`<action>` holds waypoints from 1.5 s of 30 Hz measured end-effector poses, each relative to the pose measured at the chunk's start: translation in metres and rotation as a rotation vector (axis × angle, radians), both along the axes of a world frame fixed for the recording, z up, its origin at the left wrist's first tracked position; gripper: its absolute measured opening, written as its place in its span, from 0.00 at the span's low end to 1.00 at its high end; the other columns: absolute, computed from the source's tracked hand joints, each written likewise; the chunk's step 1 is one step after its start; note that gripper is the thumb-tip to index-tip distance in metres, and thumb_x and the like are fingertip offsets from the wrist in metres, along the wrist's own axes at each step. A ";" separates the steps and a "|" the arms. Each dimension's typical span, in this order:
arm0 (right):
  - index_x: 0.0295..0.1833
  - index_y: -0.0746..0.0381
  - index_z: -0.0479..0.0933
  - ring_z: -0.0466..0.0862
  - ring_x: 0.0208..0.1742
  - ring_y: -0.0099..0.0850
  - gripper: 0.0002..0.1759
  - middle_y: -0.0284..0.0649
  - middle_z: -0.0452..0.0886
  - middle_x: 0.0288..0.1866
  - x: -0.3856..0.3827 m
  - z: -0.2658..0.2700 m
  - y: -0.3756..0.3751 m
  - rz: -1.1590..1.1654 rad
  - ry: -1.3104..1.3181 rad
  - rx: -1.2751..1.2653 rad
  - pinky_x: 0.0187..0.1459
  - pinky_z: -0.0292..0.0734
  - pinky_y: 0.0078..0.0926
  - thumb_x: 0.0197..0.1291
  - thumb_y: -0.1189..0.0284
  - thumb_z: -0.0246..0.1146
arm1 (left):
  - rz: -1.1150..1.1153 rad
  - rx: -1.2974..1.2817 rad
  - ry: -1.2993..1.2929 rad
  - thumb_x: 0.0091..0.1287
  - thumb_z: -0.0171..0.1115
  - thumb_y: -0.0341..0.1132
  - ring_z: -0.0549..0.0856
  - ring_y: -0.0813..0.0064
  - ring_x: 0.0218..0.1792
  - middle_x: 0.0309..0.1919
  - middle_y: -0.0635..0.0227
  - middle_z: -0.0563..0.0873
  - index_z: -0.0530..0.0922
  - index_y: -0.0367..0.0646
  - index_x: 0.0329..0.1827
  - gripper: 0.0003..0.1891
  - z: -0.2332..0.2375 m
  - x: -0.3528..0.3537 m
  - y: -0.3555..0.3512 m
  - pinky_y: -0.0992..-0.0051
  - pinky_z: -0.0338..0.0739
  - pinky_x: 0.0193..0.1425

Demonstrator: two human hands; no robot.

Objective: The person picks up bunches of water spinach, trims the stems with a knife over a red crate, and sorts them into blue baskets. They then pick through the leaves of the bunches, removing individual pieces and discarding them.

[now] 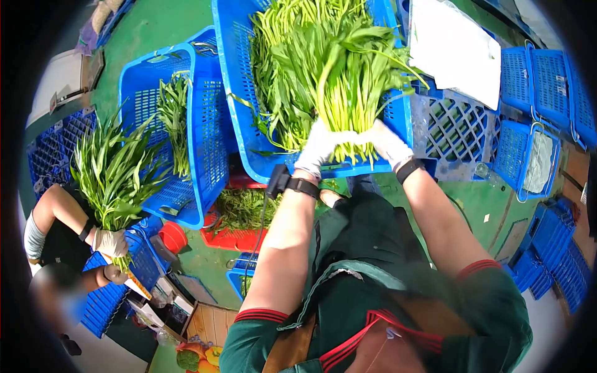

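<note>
Both my hands wear white gloves and grip the stem ends of a leafy bunch of water spinach [351,81]. My left hand [319,146] is closed round the left side of the stems, and my right hand [387,144] is closed round the right side. Its leaves point away from me, over a large blue crate [235,115] filled with more greens [283,28]. The near rim of the crate lies just below my hands. Some fingers are hidden behind the stems.
At left, a co-worker's gloved hands [112,244] hold another leafy bunch [118,168]. Beside me stands a second blue crate [196,130] with a bundle inside. A red crate [233,238] holds loose greens. White sheets [457,46] lie on crates at right; several blue baskets [550,74] stand beyond.
</note>
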State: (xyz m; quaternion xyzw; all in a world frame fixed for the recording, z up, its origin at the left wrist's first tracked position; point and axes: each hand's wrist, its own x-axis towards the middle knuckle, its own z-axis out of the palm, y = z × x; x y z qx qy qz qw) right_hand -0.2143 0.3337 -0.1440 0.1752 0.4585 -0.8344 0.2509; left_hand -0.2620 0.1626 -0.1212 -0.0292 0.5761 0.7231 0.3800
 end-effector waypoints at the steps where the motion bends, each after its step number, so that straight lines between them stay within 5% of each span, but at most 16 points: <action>1: 0.62 0.66 0.72 0.79 0.51 0.26 0.34 0.38 0.81 0.55 0.014 -0.012 -0.002 0.041 -0.035 0.066 0.54 0.74 0.24 0.43 0.82 0.67 | -0.104 -0.100 0.024 0.52 0.73 0.27 0.84 0.74 0.44 0.46 0.65 0.86 0.76 0.36 0.57 0.27 -0.018 0.015 -0.002 0.72 0.79 0.52; 4: 0.68 0.63 0.68 0.73 0.63 0.29 0.41 0.39 0.77 0.62 0.013 -0.005 0.003 0.160 0.020 0.035 0.64 0.67 0.28 0.43 0.82 0.70 | 0.075 0.005 -0.116 0.61 0.68 0.30 0.81 0.72 0.52 0.54 0.65 0.83 0.72 0.37 0.63 0.26 -0.041 0.034 -0.003 0.72 0.74 0.60; 10: 0.65 0.64 0.69 0.77 0.58 0.28 0.40 0.38 0.79 0.58 -0.003 0.030 -0.005 0.058 0.170 0.248 0.61 0.71 0.28 0.42 0.79 0.75 | 0.299 0.209 -0.236 0.70 0.60 0.38 0.74 0.75 0.61 0.66 0.62 0.72 0.61 0.36 0.72 0.30 0.000 0.035 0.019 0.74 0.69 0.65; 15: 0.65 0.65 0.68 0.78 0.58 0.27 0.43 0.39 0.80 0.58 -0.006 0.081 -0.011 0.076 0.272 0.296 0.61 0.72 0.28 0.40 0.79 0.77 | -0.050 0.051 -0.085 0.62 0.64 0.30 0.83 0.72 0.48 0.49 0.64 0.85 0.78 0.33 0.57 0.20 0.090 0.002 -0.021 0.73 0.75 0.58; 18: 0.65 0.66 0.69 0.78 0.56 0.27 0.43 0.39 0.80 0.57 -0.019 0.101 -0.019 0.115 0.239 0.174 0.60 0.72 0.27 0.38 0.77 0.78 | 0.281 0.561 -0.319 0.60 0.62 0.23 0.83 0.68 0.51 0.54 0.62 0.83 0.74 0.33 0.62 0.24 0.065 0.006 -0.024 0.69 0.75 0.62; 22: 0.63 0.68 0.71 0.78 0.53 0.25 0.41 0.40 0.81 0.56 -0.028 0.114 -0.014 0.362 0.326 0.250 0.57 0.73 0.26 0.38 0.75 0.79 | 0.196 0.595 -0.246 0.59 0.61 0.24 0.81 0.66 0.56 0.56 0.61 0.82 0.74 0.36 0.62 0.24 0.051 0.021 -0.040 0.70 0.75 0.61; 24: 0.64 0.68 0.69 0.78 0.53 0.24 0.43 0.39 0.80 0.57 -0.027 0.118 -0.016 0.340 0.405 0.233 0.57 0.73 0.26 0.39 0.75 0.78 | -0.305 -0.251 0.476 0.61 0.59 0.30 0.81 0.65 0.56 0.56 0.60 0.83 0.76 0.38 0.60 0.22 0.012 0.027 -0.085 0.72 0.74 0.61; 25: 0.63 0.68 0.70 0.78 0.52 0.24 0.42 0.38 0.81 0.56 -0.027 0.131 -0.017 0.423 0.368 0.193 0.56 0.73 0.25 0.39 0.75 0.78 | 0.036 -0.059 0.238 0.62 0.57 0.35 0.81 0.64 0.56 0.56 0.59 0.83 0.77 0.40 0.60 0.22 0.040 0.034 -0.071 0.72 0.74 0.60; 26: 0.63 0.68 0.71 0.78 0.51 0.24 0.41 0.38 0.81 0.55 -0.028 0.148 -0.019 0.502 0.333 0.151 0.55 0.74 0.25 0.39 0.76 0.78 | 0.053 -0.309 0.435 0.63 0.57 0.37 0.80 0.63 0.57 0.56 0.60 0.82 0.77 0.43 0.60 0.21 0.075 0.047 -0.065 0.70 0.73 0.61; 29: 0.55 0.69 0.76 0.78 0.43 0.20 0.33 0.35 0.84 0.45 -0.040 0.178 -0.017 0.576 0.314 0.184 0.48 0.75 0.23 0.40 0.72 0.78 | 0.159 -0.352 0.549 0.63 0.58 0.38 0.79 0.61 0.58 0.59 0.60 0.80 0.76 0.40 0.60 0.22 0.006 0.065 -0.075 0.69 0.73 0.62; 32: 0.53 0.68 0.77 0.78 0.41 0.20 0.31 0.35 0.85 0.41 -0.042 0.182 -0.019 0.731 0.345 0.159 0.46 0.76 0.23 0.41 0.70 0.79 | 0.466 0.255 -0.245 0.65 0.61 0.42 0.78 0.61 0.60 0.59 0.58 0.80 0.70 0.41 0.66 0.27 -0.049 0.079 -0.081 0.64 0.73 0.65; 34: 0.59 0.67 0.74 0.78 0.49 0.22 0.37 0.36 0.83 0.50 -0.040 0.176 -0.024 0.652 0.405 0.061 0.54 0.74 0.23 0.41 0.68 0.78 | 0.573 0.265 -0.299 0.58 0.69 0.44 0.77 0.59 0.62 0.61 0.55 0.77 0.66 0.41 0.69 0.36 0.040 0.065 -0.055 0.59 0.72 0.67; 36: 0.62 0.67 0.72 0.77 0.53 0.24 0.40 0.37 0.81 0.54 -0.045 0.178 -0.021 0.686 0.400 0.083 0.58 0.72 0.24 0.41 0.68 0.79 | 0.461 0.796 -0.136 0.49 0.75 0.42 0.76 0.57 0.63 0.64 0.52 0.74 0.65 0.40 0.70 0.44 0.114 0.037 -0.028 0.59 0.71 0.68; 38: 0.64 0.66 0.69 0.76 0.57 0.26 0.43 0.38 0.79 0.58 -0.048 0.177 -0.020 0.712 0.399 0.092 0.61 0.70 0.26 0.40 0.67 0.79 | 0.470 0.639 -0.093 0.43 0.75 0.49 0.73 0.52 0.64 0.67 0.45 0.69 0.60 0.40 0.73 0.52 0.111 0.038 -0.026 0.57 0.67 0.71; 42: 0.62 0.66 0.73 0.78 0.53 0.27 0.38 0.38 0.82 0.53 -0.051 0.176 -0.018 0.621 0.532 0.459 0.59 0.71 0.28 0.42 0.70 0.79 | 0.529 0.739 -0.124 0.46 0.72 0.41 0.74 0.54 0.63 0.66 0.49 0.71 0.61 0.39 0.72 0.47 0.096 0.035 -0.029 0.57 0.67 0.71; 45: 0.62 0.66 0.72 0.79 0.51 0.25 0.34 0.37 0.82 0.51 -0.058 0.177 -0.020 0.506 0.270 -0.056 0.55 0.74 0.25 0.48 0.72 0.75 | 0.506 0.620 -0.025 0.46 0.73 0.33 0.80 0.62 0.56 0.58 0.60 0.80 0.69 0.39 0.66 0.39 0.111 0.019 -0.033 0.63 0.74 0.63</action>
